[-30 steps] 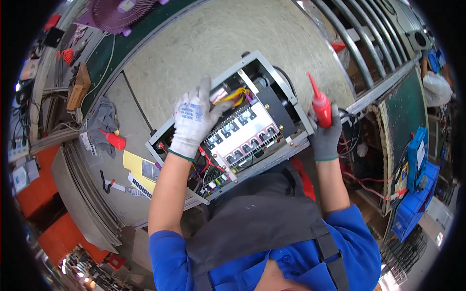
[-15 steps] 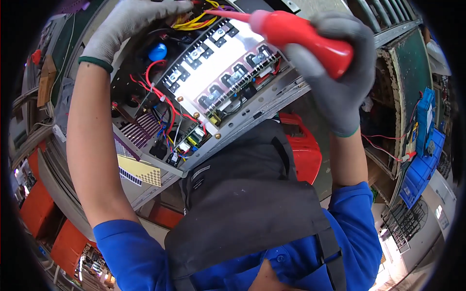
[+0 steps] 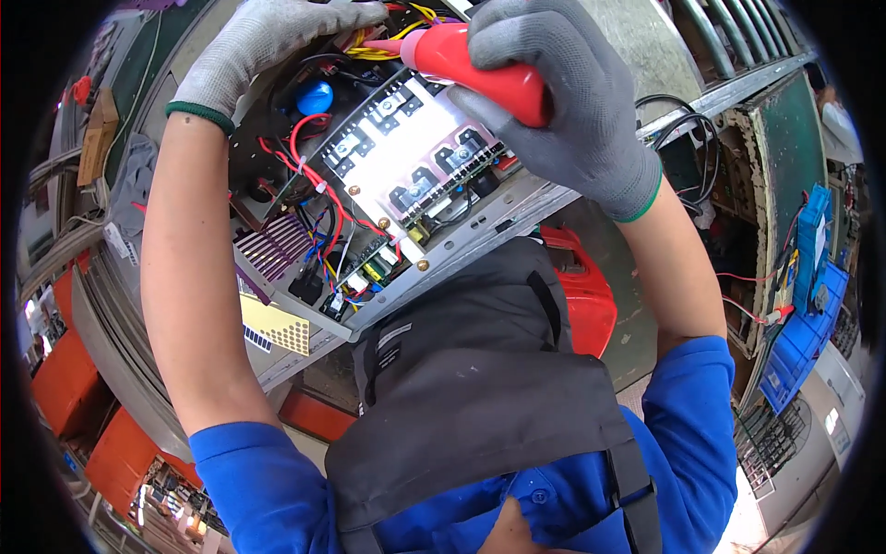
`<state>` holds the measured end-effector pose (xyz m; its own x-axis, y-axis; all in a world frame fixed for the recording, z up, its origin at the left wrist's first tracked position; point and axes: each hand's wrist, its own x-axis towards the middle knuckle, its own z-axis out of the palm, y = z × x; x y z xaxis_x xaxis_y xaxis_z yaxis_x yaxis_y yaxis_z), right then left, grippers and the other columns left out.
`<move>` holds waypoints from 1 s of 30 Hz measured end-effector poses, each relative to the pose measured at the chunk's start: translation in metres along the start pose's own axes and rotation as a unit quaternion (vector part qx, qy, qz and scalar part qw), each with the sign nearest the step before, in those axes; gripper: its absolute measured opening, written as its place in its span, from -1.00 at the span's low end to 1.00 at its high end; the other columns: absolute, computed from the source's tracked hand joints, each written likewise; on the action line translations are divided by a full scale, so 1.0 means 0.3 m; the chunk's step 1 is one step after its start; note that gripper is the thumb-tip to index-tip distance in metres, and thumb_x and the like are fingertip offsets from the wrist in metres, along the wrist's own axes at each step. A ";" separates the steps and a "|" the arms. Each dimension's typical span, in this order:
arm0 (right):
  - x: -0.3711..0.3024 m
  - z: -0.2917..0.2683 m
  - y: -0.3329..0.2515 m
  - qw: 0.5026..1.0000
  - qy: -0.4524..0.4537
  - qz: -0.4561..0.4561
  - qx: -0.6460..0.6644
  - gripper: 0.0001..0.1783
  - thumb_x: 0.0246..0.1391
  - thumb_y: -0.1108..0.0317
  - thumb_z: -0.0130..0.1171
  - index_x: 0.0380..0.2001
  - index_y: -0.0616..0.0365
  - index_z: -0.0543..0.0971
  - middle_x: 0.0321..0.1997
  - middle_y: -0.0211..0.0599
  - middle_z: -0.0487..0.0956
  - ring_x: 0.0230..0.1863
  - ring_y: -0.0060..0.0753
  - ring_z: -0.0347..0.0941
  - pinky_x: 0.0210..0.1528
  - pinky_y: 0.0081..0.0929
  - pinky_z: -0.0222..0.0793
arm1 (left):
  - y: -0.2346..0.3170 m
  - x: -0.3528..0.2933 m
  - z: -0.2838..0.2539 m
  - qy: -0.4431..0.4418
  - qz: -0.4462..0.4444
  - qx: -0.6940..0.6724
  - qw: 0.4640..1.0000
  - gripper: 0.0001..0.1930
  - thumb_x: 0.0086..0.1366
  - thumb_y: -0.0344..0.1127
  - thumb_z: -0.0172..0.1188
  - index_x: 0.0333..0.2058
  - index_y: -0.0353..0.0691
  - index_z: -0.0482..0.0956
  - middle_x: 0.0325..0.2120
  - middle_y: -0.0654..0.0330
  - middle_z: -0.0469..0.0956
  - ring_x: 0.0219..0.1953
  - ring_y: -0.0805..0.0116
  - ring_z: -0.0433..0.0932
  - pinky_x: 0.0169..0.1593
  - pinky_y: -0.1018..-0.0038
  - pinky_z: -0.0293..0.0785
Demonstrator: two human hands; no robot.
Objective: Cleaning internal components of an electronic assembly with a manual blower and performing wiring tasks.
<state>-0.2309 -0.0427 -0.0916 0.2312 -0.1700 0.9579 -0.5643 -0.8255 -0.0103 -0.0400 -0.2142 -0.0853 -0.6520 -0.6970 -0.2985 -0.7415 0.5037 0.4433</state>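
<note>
A metal-cased electronic unit [image 3: 480,220] lies open in front of me, with a bright heat-sink plate and several black transistors on its circuit board [image 3: 420,138]. My right hand [image 3: 577,111], in a grey glove, is wrapped round a red squeeze bottle [image 3: 461,65] with a long tapered nozzle. The nozzle points left to a bundle of yellow wires [image 3: 374,51] at the unit's far side. My left hand [image 3: 277,37], gloved too, reaches over the far left corner. Its fingers are closed together beside those wires; what lies between the fingertips is hidden.
Inside the unit sit a blue round part [image 3: 315,97] and red wires [image 3: 318,180]. A red plastic stool [image 3: 586,295] stands below the bench edge. Black cable [image 3: 706,138] lies to the right, above a blue crate [image 3: 803,332]. Orange boxes [image 3: 69,383] stand at left.
My right hand has moved left with the squeeze bottle, bringing its nozzle lower among the yellow wires near my left fingertips. The whole view has shifted slightly.
</note>
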 end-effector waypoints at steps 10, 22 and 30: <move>0.064 -0.097 -0.164 0.926 -0.107 0.362 0.000 -0.60 -0.19 0.61 0.43 -0.27 0.14 0.47 -0.24 -0.13 0.51 -0.17 -0.08 0.55 -0.14 -0.32 0.48 | 0.200 -0.050 -0.112 -0.184 -0.228 -0.069 0.954 -0.25 0.20 -0.07 0.37 0.30 -0.25 0.32 0.23 -0.06 0.42 0.23 0.03 0.39 0.34 0.24 0.21; 0.033 -0.092 -0.152 0.920 -0.060 0.387 -0.003 -0.60 -0.16 0.63 0.38 -0.26 0.15 0.43 -0.28 -0.14 0.46 -0.25 -0.10 0.51 -0.17 -0.33 0.45 | 0.004 -0.025 0.004 -0.018 0.015 -0.048 0.999 -0.49 0.25 0.14 0.32 -0.27 -0.31 0.65 -0.49 0.35 0.52 -0.43 0.60 0.42 -0.33 0.57 0.37; 0.031 -0.108 -0.131 0.872 -0.079 0.482 0.000 -0.62 -0.09 0.53 0.38 -0.23 0.19 0.42 -0.26 -0.14 0.47 -0.27 -0.18 0.51 -0.18 -0.41 0.43 | -0.010 -0.075 0.021 0.097 0.068 0.023 0.993 -0.46 0.30 0.12 0.21 -0.10 -0.33 0.65 -0.31 -0.01 0.63 -0.24 0.27 0.63 -0.14 0.38 0.51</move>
<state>-0.2322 0.0057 -0.0731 -0.2447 -0.8579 0.4519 -0.5577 -0.2567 -0.7893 -0.0242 -0.1968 -0.0852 -0.7075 -0.7034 -0.0689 -0.6580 0.6200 0.4273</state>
